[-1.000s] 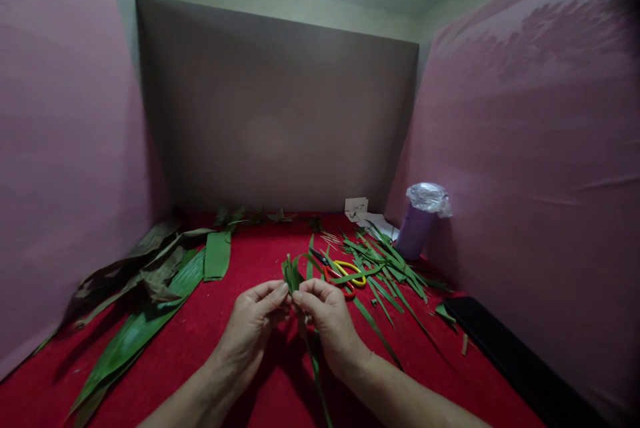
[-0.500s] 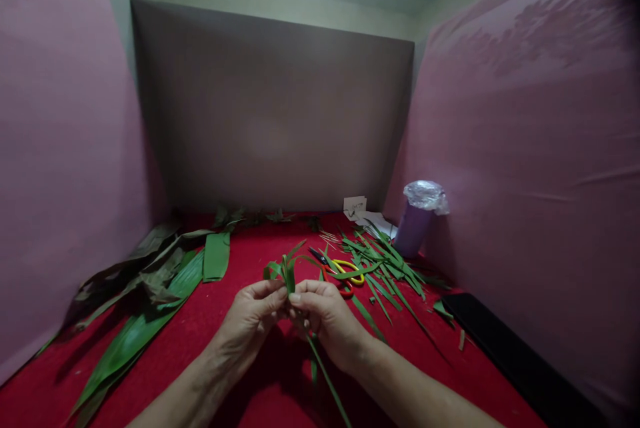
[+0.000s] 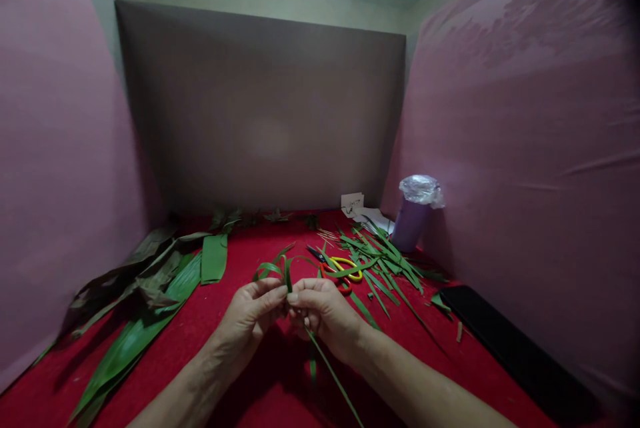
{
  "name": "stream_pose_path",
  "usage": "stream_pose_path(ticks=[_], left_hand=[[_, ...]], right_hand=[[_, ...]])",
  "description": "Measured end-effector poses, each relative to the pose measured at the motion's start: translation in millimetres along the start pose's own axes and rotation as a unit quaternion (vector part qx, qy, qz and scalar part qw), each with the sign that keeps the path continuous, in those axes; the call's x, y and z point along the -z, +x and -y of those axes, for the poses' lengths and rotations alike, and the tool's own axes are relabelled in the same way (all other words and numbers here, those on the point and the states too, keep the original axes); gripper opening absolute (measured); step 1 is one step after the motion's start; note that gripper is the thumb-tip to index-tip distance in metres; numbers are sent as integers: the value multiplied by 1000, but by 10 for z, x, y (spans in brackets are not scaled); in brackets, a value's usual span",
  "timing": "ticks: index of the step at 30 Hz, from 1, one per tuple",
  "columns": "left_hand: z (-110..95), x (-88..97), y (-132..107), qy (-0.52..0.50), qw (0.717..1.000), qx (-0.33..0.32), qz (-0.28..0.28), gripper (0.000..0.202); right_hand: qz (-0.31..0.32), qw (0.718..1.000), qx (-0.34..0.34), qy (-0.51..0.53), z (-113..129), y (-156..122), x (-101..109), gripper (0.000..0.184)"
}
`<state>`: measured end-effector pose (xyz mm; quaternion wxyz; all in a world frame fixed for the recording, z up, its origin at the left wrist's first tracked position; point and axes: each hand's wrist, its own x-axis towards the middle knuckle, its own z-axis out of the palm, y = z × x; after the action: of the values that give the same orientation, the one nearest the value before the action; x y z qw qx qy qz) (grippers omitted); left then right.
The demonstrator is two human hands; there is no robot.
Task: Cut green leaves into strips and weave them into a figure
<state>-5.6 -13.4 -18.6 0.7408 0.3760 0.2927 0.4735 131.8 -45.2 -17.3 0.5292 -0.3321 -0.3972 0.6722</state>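
In the middle of the head view, a small bunch of curled green leaf strips [image 3: 287,273] is pinched between my two hands. My left hand [image 3: 259,311] is closed on its left side, thumb and forefinger pressed together. From the right, my right hand [image 3: 323,308] grips the same bunch, its thumb nearly touching the left thumb. A long thin stem [image 3: 330,369] trails from below the right fingers toward the front edge. Just beyond the right hand lie scissors [image 3: 356,269] with one red and one yellow handle. The fingers hide the base of the bunch.
Cut leaf strips [image 3: 385,258] are heaped at the right, before a purple cup [image 3: 411,225] covered with clear plastic. Broad leaves [image 3: 135,341] and dried ones lie at the left. A black flat object [image 3: 505,341] rests along the right wall. A white card [image 3: 352,205] stands at the back.
The leaf strips in my hands have tilted slightly, and their loops spread farther left. Both hands keep their pinch in nearly the same place. The whole view has shifted a little.
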Motion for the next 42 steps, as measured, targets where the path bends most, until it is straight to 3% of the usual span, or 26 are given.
stream_pose_path(ticks=[9,14,20,25,30,33,37,42], left_hand=[[20,-8,9,29,999,-19,20,15],[47,-28,19,13,999,-31,-6,17],[57,-22,-5,-4,999,-27,-19,18],[60,-30,-28,4,1000,-14,-23,16],[48,-71,-42,8,998,-27,-63,21],[45,-77,-43,3,997,-26,-69,23],[56,-62,-43,0,998,-24,-55,21],[67,-51,-44,-2,999,-24,-38,18]], right_hand=[[-79,988,88,-95,-50,16,-47,13],[-121,953,165,-223,-142,20,-43,14],[-125,926,206,-291,-155,-23,-43,13],[-144,868,252,-404,-132,-84,-71,17],[-133,801,298,-502,-129,-117,-74,10],[-127,775,307,-537,-147,-109,-53,8],[-121,767,317,-545,-179,-93,-27,7],[-123,789,302,-521,-195,-88,-24,9]])
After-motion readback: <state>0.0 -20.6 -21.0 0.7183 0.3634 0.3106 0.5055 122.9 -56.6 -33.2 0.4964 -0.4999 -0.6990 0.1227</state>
